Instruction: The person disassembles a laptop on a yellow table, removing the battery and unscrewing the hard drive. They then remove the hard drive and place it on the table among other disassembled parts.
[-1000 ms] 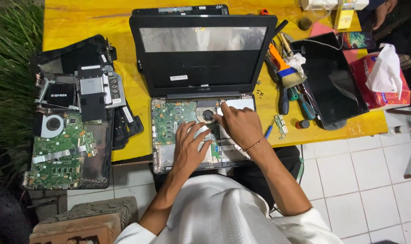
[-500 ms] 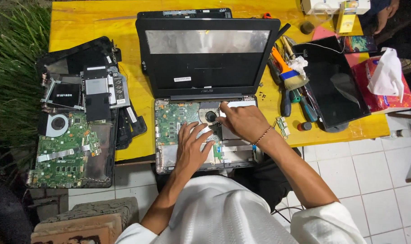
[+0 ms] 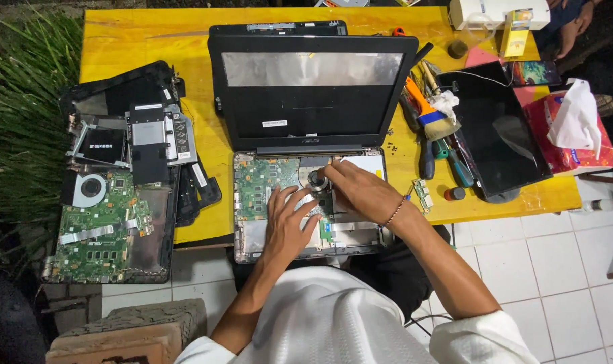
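Note:
An opened black laptop stands on the yellow table, its base stripped so the green mainboard shows. My left hand lies flat on the base with fingers spread, touching the board's lower middle. My right hand, with a bead bracelet at the wrist, rests on the base's right half; its fingertips touch a small round dark part near the hinge. Whether the fingers grip that part is unclear.
A second dismantled laptop with bare board and fan lies at the left. Screwdrivers and a brush, a black tablet, a red tissue pack and small screws sit at the right. Plants border the left; white floor tiles lie below.
Both hands stay on the laptop base. My left hand has slid slightly toward the middle, and the view has shifted a little.

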